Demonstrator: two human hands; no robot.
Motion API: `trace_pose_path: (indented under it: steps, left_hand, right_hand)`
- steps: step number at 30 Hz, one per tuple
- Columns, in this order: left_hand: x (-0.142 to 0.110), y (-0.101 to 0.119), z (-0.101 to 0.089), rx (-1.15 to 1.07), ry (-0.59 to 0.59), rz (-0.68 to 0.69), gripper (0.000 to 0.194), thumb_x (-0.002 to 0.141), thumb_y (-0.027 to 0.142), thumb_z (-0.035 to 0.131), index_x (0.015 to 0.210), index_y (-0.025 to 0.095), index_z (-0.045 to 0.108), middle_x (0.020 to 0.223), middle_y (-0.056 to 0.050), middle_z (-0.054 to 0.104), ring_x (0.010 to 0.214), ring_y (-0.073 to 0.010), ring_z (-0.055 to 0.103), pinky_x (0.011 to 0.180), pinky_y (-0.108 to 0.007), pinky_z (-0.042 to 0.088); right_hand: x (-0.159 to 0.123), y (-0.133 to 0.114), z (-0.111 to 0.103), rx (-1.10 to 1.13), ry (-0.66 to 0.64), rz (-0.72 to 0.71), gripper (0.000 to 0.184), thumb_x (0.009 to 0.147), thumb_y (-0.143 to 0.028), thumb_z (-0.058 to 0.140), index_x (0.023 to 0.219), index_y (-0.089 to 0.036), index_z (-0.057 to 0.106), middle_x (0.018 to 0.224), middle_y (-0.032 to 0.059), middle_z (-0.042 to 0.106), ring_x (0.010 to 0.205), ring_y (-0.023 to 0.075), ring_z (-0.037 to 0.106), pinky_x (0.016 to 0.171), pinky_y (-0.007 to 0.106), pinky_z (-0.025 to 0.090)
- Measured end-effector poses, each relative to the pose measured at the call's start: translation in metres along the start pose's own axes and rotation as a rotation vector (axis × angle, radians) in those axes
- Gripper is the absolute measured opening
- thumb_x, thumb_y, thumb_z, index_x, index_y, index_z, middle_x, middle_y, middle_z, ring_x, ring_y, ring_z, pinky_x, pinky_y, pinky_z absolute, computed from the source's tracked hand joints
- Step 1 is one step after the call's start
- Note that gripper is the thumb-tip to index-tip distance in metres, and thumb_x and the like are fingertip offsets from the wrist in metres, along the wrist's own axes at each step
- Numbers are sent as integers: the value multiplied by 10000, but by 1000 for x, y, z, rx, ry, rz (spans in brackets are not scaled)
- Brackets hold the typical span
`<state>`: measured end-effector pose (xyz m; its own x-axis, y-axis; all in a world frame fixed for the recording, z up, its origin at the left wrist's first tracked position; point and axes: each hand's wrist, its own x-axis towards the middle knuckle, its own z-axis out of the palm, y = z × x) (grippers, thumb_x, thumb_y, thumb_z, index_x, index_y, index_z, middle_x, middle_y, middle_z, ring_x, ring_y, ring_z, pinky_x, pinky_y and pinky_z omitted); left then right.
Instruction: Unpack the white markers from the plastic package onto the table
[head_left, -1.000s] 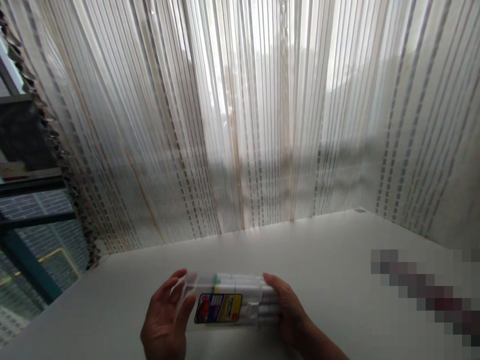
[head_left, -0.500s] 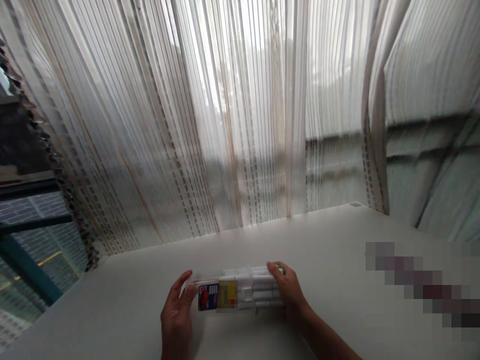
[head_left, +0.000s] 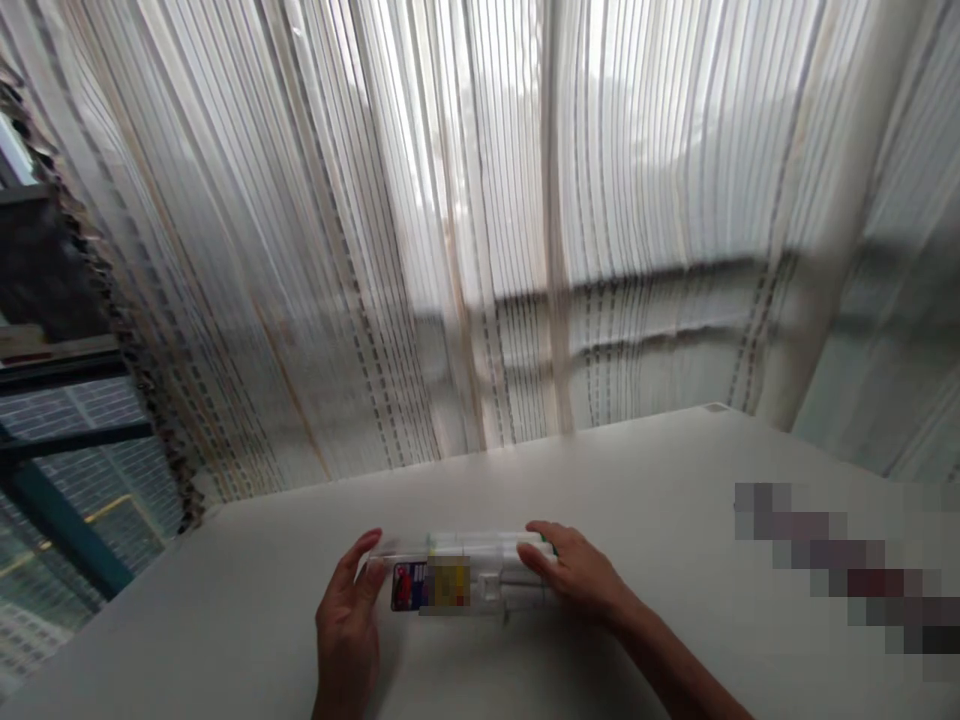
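A clear plastic case (head_left: 487, 588) with a dark blue and yellow label lies level between my two hands, just above or on the table. White marker pens (head_left: 480, 545) with green ends lie inside it, side by side. My left hand (head_left: 350, 605) grips the case's left end, thumb in front and fingers behind. My right hand (head_left: 577, 575) is wrapped round the right end, its thumb across the pens. That hand covers most of the pens' right ends, and I cannot tell how far they stick out of the case.
The white table (head_left: 660, 480) spreads out around my hands. A striped sheer curtain (head_left: 480, 250) hangs along its far edge. At the right lies a blurred-out, pixelated long shape (head_left: 840, 550). A teal metal frame (head_left: 67, 520) shows at the left.
The pens have slid a little left within the case, and my right hand has moved left and closed further over their ends. The case shifted slightly left. The curtain's folds have swayed.
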<state>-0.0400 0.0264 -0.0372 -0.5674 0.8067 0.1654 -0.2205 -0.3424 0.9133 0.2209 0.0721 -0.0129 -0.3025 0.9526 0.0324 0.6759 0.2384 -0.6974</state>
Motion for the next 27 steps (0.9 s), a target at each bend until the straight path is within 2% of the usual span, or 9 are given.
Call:
trace_pose_path:
  steps: [2, 4, 5, 9, 13, 18, 23, 27]
  left_hand:
    - [0, 2, 0, -25, -24, 20, 459, 597, 435, 825, 970, 212, 675, 1094, -13, 642, 1031, -183, 569, 790, -195, 480]
    - [-1, 4, 1, -33, -43, 43, 443, 595, 434, 826, 949, 208, 681, 1095, -20, 642, 1064, -195, 561, 803, -191, 478]
    - [-2, 4, 1, -28, -50, 53, 438, 595, 435, 826, 939, 205, 684, 1107, -28, 640, 1086, -207, 555, 812, -197, 478]
    - [-6, 4, 4, 7, -104, 53, 417, 615, 438, 809, 933, 198, 686, 1163, -66, 625, 1150, -263, 530, 834, -244, 490]
    - [-4, 2, 2, 14, -131, 47, 388, 632, 424, 799, 932, 206, 684, 1202, -68, 608, 1185, -280, 505, 849, -269, 487]
    - [9, 5, -7, 26, -81, 56, 404, 592, 425, 823, 901, 202, 685, 1142, -46, 634, 1198, -250, 492, 884, -239, 455]
    - [21, 12, -16, 0, -21, 46, 440, 577, 429, 822, 926, 207, 673, 1123, -26, 632, 1168, -230, 504, 847, -241, 465]
    - [27, 16, -22, 5, 53, 60, 437, 590, 396, 815, 949, 200, 663, 1031, -9, 650, 959, -188, 592, 757, -252, 480]
  right_hand:
    - [-4, -3, -5, -66, -53, -34, 737, 714, -577, 624, 1307, -158, 495, 1274, 142, 542, 1156, 322, 462, 973, 423, 343]
    - [-9, -8, -7, -167, -66, -90, 906, 561, -525, 766, 1335, -165, 462, 1298, 147, 515, 1172, 338, 437, 982, 432, 336]
    - [-11, -12, -7, -217, -63, -125, 930, 521, -476, 798, 1333, -172, 462, 1304, 146, 507, 1180, 340, 426, 989, 433, 326]
    - [-16, -26, -3, -343, -71, -227, 765, 541, -288, 770, 1251, -163, 512, 1258, 139, 537, 1139, 321, 460, 973, 408, 336]
    - [-17, -33, -1, -431, -102, -169, 604, 551, -257, 727, 1122, -169, 549, 1108, 129, 607, 980, 310, 552, 858, 390, 397]
    - [-16, -30, -4, -480, -128, -151, 458, 555, -226, 667, 997, -171, 559, 1009, 127, 631, 898, 308, 587, 742, 361, 419]
    - [-17, -26, -7, -518, -147, -127, 410, 562, -222, 630, 963, -177, 560, 984, 128, 648, 878, 303, 606, 717, 345, 420]
    - [-18, -23, -8, -564, -136, -97, 409, 561, -172, 599, 970, -167, 575, 955, 142, 660, 865, 313, 622, 708, 356, 432]
